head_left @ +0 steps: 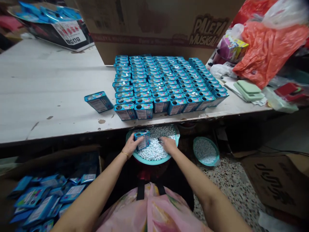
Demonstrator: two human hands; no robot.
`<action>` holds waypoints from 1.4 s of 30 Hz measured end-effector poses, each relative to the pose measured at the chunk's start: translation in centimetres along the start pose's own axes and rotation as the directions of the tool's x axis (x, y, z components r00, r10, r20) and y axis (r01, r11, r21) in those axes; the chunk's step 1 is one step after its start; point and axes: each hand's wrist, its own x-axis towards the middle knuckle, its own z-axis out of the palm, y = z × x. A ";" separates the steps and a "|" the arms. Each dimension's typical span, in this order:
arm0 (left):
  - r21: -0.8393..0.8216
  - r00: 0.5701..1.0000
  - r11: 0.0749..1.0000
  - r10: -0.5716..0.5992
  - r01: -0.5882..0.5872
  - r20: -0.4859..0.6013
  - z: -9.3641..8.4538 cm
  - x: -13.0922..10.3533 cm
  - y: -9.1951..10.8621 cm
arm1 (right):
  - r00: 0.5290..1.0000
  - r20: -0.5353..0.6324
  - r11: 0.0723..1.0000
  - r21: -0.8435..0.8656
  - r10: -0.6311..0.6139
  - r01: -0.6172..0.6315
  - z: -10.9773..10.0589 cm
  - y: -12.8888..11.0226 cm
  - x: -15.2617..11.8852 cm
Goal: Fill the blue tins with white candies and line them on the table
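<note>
My left hand point(131, 145) grips a small blue tin point(143, 140) with a round dark opening on top, holding it over the left part of a turquoise basin point(154, 162). White candy-like pellets point(154, 151) fill the basin. At its right side, my right hand point(169, 145) reaches into the pellets with fingers closed; a small dark thing shows at the fingertips, too small to name. Beyond the basin, many similar blue tins point(145, 111) stand in tight rows on the white table, with some loose pellets on their tops. One separate tin point(99, 102) stands left of the rows.
A large cardboard box point(149, 29) is behind the tins. Green scales point(248, 90) and orange bags point(270, 48) crowd the table's right side. Below are a smaller pellet basin point(218, 159) and, at left, a carton of blue packages point(48, 193).
</note>
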 end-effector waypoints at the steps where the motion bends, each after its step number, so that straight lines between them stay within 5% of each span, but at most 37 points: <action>1: -0.024 1.000 1.000 -0.018 0.018 0.003 0.4 0.0 -0.1 | 1.000 -0.014 1.000 0.019 0.001 -0.001 0.6 -0.4 0.2; 4: -0.041 1.000 0.999 -0.022 0.023 0.011 0.8 -0.5 0.3 | 1.000 -0.025 0.998 0.062 -0.004 0.006 0.9 -0.4 0.4; 8: 0.011 0.997 0.997 0.075 -0.075 0.013 -1.1 -1.8 1.7 | 1.000 -0.015 0.973 0.232 0.006 -0.003 -0.3 1.2 -0.1; 14: 0.224 0.981 0.955 0.194 -0.194 0.021 -3.4 -2.9 2.5 | 0.999 -0.037 0.942 0.335 -0.016 0.027 -5.3 1.8 -1.0; 22: 0.497 0.927 0.783 0.330 -0.374 0.178 -0.7 -2.1 2.4 | 0.979 0.000 0.970 0.132 -0.205 0.203 -12.0 -0.8 -0.4; 29: 0.638 0.916 0.658 0.319 -0.399 0.243 0.1 -1.2 2.1 | 0.957 0.132 0.939 -0.198 -0.259 0.282 -14.7 -4.4 0.6; 35: 0.611 0.907 0.671 0.335 -0.420 0.255 0.1 -1.2 2.0 | 0.945 0.190 0.883 -0.345 -0.266 0.318 -16.2 -6.8 0.8; 38: 0.581 0.909 0.700 0.341 -0.416 0.241 0.0 -1.3 2.1 | 0.952 0.189 0.887 -0.354 -0.242 0.296 -17.0 -6.4 0.1; 42: 0.471 0.923 0.794 0.338 -0.384 0.183 -1.0 -1.5 2.3 | 0.972 0.145 0.927 -0.304 -0.184 0.221 -15.8 -2.4 -1.7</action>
